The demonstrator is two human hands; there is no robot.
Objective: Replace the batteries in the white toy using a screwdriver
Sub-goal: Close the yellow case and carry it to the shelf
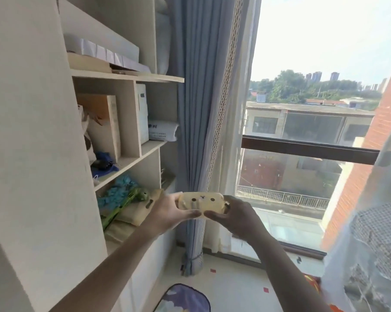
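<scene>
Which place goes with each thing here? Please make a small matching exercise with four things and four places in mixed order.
Things:
1. white toy
2. blue curtain
3. blue-green plush
4. white packet

Places:
A. on the lower shelf
B. held between the left hand and the right hand
C. on the middle shelf, right compartment
D. hanging beside the window

Pairs: 1-B, 2-D, 3-A, 4-C

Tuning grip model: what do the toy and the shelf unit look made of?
Toy: looks like hard moulded plastic, cream-white, smooth with a slight sheen, rounded edges, holes in its face. Both hands grip it. Shelf unit: probably laminated board, matte pale finish, flat square-edged panels.
</scene>
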